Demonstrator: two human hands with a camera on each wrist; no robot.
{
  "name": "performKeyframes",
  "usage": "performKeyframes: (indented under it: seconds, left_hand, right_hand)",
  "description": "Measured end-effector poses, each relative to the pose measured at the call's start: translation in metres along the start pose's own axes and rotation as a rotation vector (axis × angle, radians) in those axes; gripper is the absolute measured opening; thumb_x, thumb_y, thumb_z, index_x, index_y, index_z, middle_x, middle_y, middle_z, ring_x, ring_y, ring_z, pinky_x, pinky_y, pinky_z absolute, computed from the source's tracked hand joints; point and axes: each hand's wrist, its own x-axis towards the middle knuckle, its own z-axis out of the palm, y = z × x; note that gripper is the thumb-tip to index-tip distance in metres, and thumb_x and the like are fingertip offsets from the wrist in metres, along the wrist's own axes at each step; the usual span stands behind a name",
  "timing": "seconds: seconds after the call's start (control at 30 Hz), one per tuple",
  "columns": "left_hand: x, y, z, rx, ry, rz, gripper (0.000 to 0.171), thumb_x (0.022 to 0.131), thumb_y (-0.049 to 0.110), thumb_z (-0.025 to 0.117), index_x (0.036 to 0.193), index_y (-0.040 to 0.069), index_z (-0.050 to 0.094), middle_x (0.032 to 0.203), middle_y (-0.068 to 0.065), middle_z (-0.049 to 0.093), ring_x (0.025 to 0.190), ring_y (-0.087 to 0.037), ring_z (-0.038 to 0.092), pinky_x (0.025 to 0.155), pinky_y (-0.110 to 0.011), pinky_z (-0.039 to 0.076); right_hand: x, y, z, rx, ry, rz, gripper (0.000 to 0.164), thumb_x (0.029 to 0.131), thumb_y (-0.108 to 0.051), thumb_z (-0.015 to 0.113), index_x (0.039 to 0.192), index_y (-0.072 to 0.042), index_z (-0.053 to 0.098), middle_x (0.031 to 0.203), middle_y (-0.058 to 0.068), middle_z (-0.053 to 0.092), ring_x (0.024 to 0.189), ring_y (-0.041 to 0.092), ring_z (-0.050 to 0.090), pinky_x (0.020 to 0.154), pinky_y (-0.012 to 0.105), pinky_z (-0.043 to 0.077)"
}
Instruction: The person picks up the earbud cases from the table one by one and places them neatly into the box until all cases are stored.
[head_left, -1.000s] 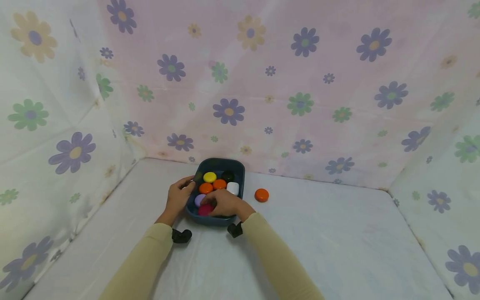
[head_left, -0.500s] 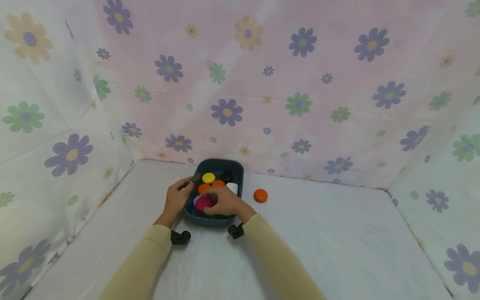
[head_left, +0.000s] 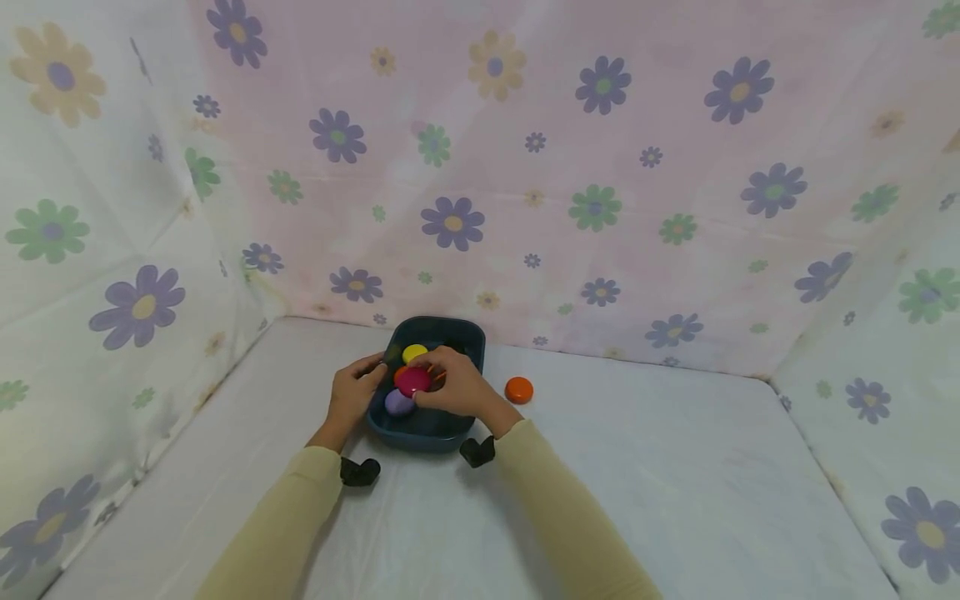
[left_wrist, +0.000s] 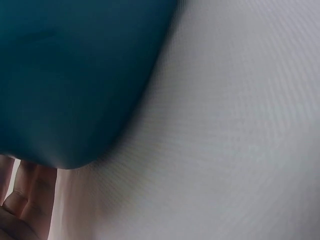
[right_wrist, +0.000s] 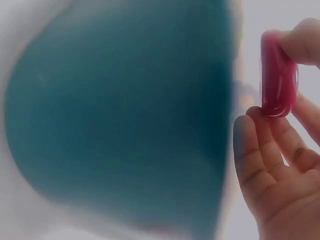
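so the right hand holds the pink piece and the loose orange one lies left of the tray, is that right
Not quite: the loose orange piece lies right of the tray, as the head view shows. The right hand does hold the pink piece.

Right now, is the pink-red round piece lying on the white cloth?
No, the right hand is holding the pink-red piece between thumb and fingers, over the dark box.

Magenta disc [head_left: 413,382]: glossy, rounded edge, pinched in right hand [head_left: 459,385] above dark blue tray [head_left: 422,445]. Tray: deep, round-cornered, upright; left hand [head_left: 354,393] grips left side; lilac disc [head_left: 400,404], yellow disc [head_left: 413,353] inside.
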Motion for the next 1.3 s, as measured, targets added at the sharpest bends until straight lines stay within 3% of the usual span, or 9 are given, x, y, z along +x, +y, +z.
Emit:
performKeyframes:
  seconds: [0.23, 0.53, 0.83, 1.3]
  left_hand:
    - [0.0, 0.0, 0.001, 0.03, 0.009, 0.029, 0.037, 0.096, 0.026, 0.055, 0.129, 0.013, 0.062, 0.116, -0.017, 0.066, 0.105, -0.025, 0.056, 0.083, -0.026, 0.043]
    - [0.0, -0.001, -0.002, 0.025, 0.006, 0.065, 0.039, 0.096, 0.025, 0.055, 0.134, 0.016, 0.059, 0.117, -0.018, 0.067, 0.107, -0.024, 0.058, 0.082, -0.023, 0.043]
    - [0.0, -0.001, -0.001, 0.024, -0.016, 0.052, 0.04, 0.096, 0.027, 0.054, 0.135, 0.018, 0.057, 0.119, -0.018, 0.065, 0.111, -0.027, 0.056, 0.088, -0.031, 0.043]
    - [0.001, -0.004, 0.0, -0.01, -0.019, 0.056, 0.04, 0.096, 0.025, 0.054, 0.135, 0.018, 0.057, 0.117, -0.02, 0.065, 0.114, -0.029, 0.056, 0.097, -0.042, 0.044]
  right_hand:
    - [-0.005, 0.003, -0.027, -0.033, 0.018, 0.011, 0.042, 0.081, -0.014, 0.074, 0.122, -0.01, 0.064, 0.109, 0.006, 0.058, 0.095, 0.018, 0.061, 0.08, 0.025, 0.054]
    - [-0.02, 0.011, -0.062, -0.077, 0.052, 0.086, 0.043, 0.082, -0.014, 0.074, 0.123, -0.01, 0.063, 0.114, 0.007, 0.058, 0.097, 0.021, 0.058, 0.081, 0.028, 0.054]
    - [-0.04, 0.034, -0.088, -0.141, 0.089, 0.17, 0.043, 0.081, -0.016, 0.073, 0.123, -0.009, 0.062, 0.115, 0.01, 0.06, 0.099, 0.025, 0.059, 0.078, 0.032, 0.054]
    - [-0.067, 0.06, -0.099, -0.213, 0.165, 0.386, 0.046, 0.079, -0.018, 0.077, 0.121, -0.013, 0.061, 0.12, 0.008, 0.06, 0.106, 0.026, 0.055, 0.08, 0.036, 0.055]
